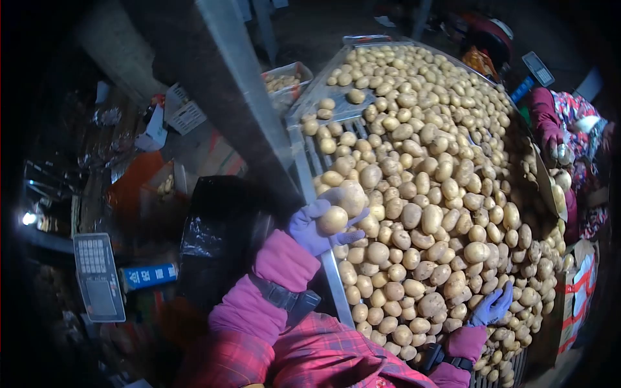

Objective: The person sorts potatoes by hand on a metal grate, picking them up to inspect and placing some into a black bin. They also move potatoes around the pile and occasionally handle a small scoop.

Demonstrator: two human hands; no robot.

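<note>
Cupping smooth, rounded potatoes [333, 220], the gloved left hand [312, 229] curls; whether the right hand [491, 307] grips is unclear.

Piled thick across slatted table [335, 284], near to far: yellow-tan potatoes [432, 220], round to oval, some dirt-smudged. Thinner spread at far left. Cupped in left hand [310, 227]: larger potato [353, 198], smaller potato [333, 220] nearer.
</note>
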